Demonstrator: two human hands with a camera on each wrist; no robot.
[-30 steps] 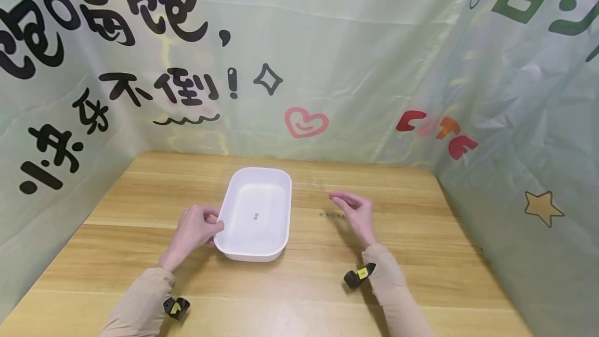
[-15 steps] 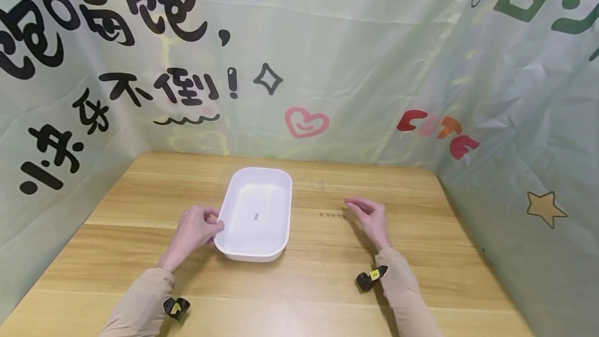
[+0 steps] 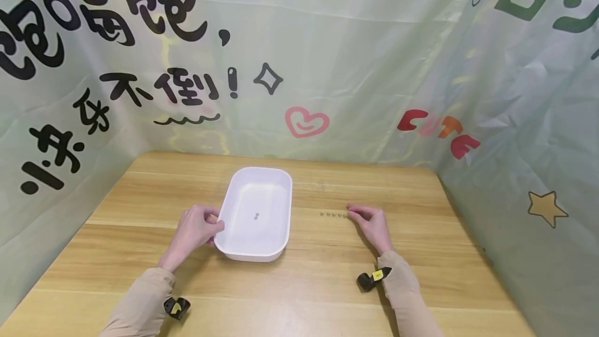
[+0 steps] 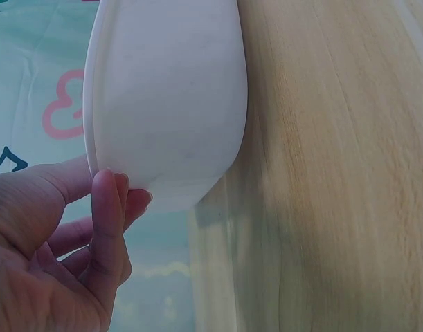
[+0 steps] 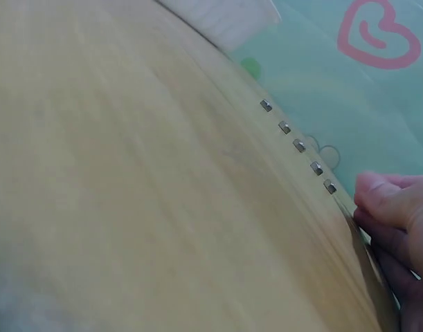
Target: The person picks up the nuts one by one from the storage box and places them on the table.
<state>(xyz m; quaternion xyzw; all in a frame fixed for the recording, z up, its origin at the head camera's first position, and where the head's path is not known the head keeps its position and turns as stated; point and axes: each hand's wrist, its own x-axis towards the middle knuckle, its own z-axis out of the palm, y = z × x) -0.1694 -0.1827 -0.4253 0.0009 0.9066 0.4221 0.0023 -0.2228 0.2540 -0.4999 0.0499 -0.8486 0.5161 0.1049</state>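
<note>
Pinching box (image 3: 252,256) rim: left hand (image 3: 196,227). Right hand (image 3: 373,225): fingertips together, can't tell if holding anything, beside end of five nuts (image 5: 299,145) lined up on desk (image 3: 309,285). Two nuts (image 3: 256,216) inside box. Probably row-end placing; next likely needs precise release.

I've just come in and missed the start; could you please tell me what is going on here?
A person's left hand grips the edge of a white tray with tiny items inside. The right hand is beside a row of five small metal pieces on the table; whether it holds one, I cannot tell.
</note>
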